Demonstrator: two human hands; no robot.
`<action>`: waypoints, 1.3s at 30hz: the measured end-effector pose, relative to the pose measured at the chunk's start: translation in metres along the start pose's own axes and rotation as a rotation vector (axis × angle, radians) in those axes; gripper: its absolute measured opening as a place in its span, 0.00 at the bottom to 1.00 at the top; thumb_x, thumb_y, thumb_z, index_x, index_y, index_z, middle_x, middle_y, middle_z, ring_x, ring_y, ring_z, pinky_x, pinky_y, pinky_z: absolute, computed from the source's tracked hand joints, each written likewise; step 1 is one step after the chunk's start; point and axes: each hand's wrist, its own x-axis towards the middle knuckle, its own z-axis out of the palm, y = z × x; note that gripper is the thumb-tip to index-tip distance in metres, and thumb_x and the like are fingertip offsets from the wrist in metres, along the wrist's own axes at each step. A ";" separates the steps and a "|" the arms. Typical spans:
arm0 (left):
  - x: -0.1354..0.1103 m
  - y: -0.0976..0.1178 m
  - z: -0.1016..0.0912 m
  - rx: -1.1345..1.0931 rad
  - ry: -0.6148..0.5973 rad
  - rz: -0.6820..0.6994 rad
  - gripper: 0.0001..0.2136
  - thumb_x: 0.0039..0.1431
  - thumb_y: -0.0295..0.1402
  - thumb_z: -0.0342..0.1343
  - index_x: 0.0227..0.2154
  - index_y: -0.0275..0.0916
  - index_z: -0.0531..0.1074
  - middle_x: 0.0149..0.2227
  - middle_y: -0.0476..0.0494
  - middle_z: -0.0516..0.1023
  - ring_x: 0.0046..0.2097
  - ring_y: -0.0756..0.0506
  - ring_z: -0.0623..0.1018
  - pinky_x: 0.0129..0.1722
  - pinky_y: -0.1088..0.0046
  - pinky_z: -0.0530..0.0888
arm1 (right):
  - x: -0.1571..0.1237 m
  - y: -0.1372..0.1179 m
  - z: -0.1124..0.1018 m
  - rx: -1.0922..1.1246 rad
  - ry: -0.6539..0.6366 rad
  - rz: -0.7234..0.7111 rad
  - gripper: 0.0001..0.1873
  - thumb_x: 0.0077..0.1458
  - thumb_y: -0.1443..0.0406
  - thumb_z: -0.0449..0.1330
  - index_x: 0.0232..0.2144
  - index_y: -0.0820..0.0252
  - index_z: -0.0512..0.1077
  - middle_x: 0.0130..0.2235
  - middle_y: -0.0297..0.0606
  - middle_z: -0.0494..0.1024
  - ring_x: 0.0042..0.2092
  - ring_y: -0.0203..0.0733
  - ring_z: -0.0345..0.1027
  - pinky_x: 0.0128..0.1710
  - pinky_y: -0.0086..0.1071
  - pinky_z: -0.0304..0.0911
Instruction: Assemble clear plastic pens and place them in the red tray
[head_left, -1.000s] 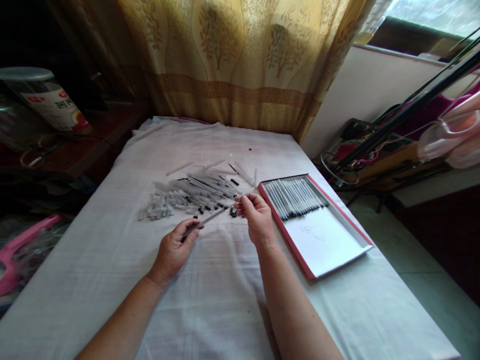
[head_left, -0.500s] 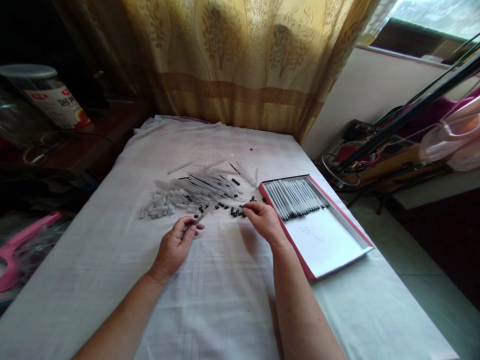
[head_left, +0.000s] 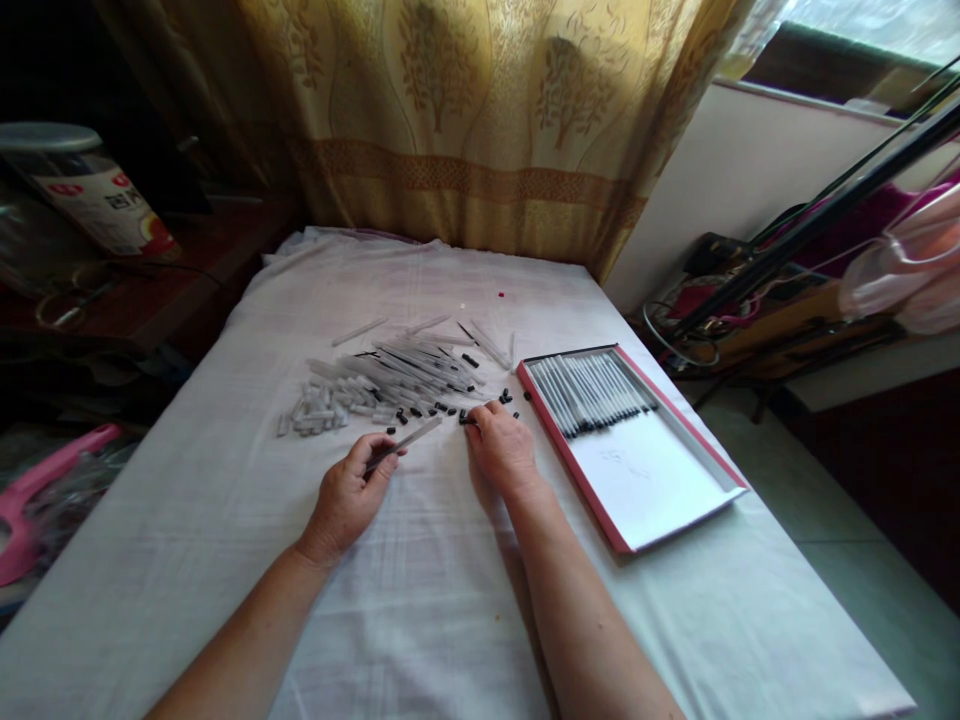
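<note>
My left hand (head_left: 352,490) is closed around a clear pen barrel (head_left: 416,434) that points up and to the right, with a dark part inside near the fingers. To its right, my right hand (head_left: 501,442) reaches down to the tablecloth with fingers drawn together among small black pen plugs (head_left: 505,397). What its fingertips hold, if anything, is hidden. Beyond both hands lies a pile of clear pen barrels (head_left: 420,365), some with dark refills. Clear pen caps (head_left: 319,405) are heaped at the pile's left end.
At the right, a shallow red-edged box lid (head_left: 570,485) holds a row of assembled-looking pens (head_left: 589,392). A tiny red piece (head_left: 501,295) lies at the table's far side. Left of the table are a pink plastic handle (head_left: 52,470) and a lidded jar (head_left: 97,195). A curtain (head_left: 465,190) hangs behind.
My right hand has moved left and its fingers have come down over the black plugs. My left hand keeps hold of the pen barrel in nearly the same place.
</note>
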 end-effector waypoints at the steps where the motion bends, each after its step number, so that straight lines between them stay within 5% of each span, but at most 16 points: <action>1: 0.000 0.001 0.000 0.010 0.002 0.004 0.14 0.58 0.45 0.52 0.42 0.42 0.69 0.38 0.42 0.83 0.40 0.43 0.81 0.41 0.69 0.76 | 0.000 0.000 -0.001 0.012 0.010 0.004 0.12 0.63 0.63 0.53 0.44 0.54 0.75 0.47 0.42 0.76 0.41 0.45 0.73 0.37 0.33 0.62; 12: 0.001 0.004 -0.001 0.105 0.001 0.038 0.14 0.58 0.44 0.51 0.41 0.43 0.71 0.36 0.45 0.83 0.38 0.44 0.81 0.38 0.71 0.74 | -0.002 0.008 -0.002 0.034 -0.014 -0.041 0.13 0.60 0.62 0.56 0.47 0.50 0.76 0.47 0.39 0.77 0.42 0.46 0.73 0.37 0.34 0.61; 20: 0.000 0.006 -0.001 0.144 0.005 0.052 0.13 0.58 0.44 0.51 0.40 0.43 0.72 0.35 0.46 0.83 0.36 0.45 0.81 0.35 0.73 0.74 | 0.002 0.003 0.004 0.052 0.025 0.003 0.11 0.63 0.63 0.54 0.42 0.56 0.74 0.46 0.44 0.78 0.41 0.46 0.74 0.37 0.34 0.62; 25: 0.001 0.009 -0.002 0.165 0.005 0.066 0.13 0.57 0.44 0.51 0.39 0.43 0.72 0.34 0.48 0.82 0.35 0.45 0.80 0.34 0.74 0.74 | 0.003 0.009 0.001 0.544 0.082 -0.021 0.07 0.58 0.64 0.58 0.35 0.57 0.76 0.36 0.40 0.81 0.39 0.44 0.74 0.40 0.35 0.64; 30: 0.001 0.011 -0.002 0.177 0.009 0.078 0.13 0.57 0.44 0.51 0.38 0.44 0.73 0.34 0.48 0.82 0.35 0.46 0.80 0.35 0.74 0.74 | 0.002 0.010 0.002 1.095 -0.012 -0.127 0.09 0.50 0.64 0.61 0.35 0.58 0.77 0.34 0.36 0.81 0.34 0.39 0.72 0.36 0.32 0.66; 39: 0.000 0.011 -0.002 0.179 0.001 0.093 0.12 0.57 0.43 0.51 0.39 0.43 0.73 0.35 0.47 0.82 0.36 0.45 0.80 0.37 0.73 0.74 | 0.000 0.004 0.003 1.162 -0.061 -0.146 0.09 0.49 0.63 0.62 0.35 0.59 0.78 0.32 0.35 0.79 0.33 0.37 0.70 0.37 0.33 0.66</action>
